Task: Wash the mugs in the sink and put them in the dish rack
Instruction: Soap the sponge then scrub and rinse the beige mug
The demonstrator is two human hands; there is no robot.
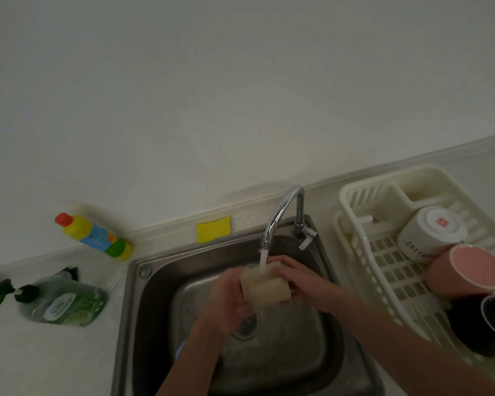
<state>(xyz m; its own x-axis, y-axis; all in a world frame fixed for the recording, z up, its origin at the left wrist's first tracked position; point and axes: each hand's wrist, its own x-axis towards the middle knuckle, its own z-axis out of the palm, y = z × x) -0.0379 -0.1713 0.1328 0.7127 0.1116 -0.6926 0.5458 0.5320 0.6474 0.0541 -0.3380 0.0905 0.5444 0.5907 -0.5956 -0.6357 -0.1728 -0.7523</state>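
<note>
Rinsing a pale sponge under running water

A pale sponge (265, 287) is held over the sink (143, 318) between both hands, directly beneath the water stream (263, 257) from the tap (283, 210). The left hand (229, 298) is curled round the sponge's left end, and the right hand (297, 278) is wrapped round its right end. Three mugs are seen in the dish rack (363, 244) at the right edge of the bench: a white mug (429, 234) upside down, a pink mug (469, 271) just beside it, and a black mug (486, 324) nearest the front. A yellow sponge (213, 229) lies at the sink's back edge. Along the back left of the bench a yellow bottle (93, 237) and a green soap bottle (63, 302) are laid on their sides
</note>
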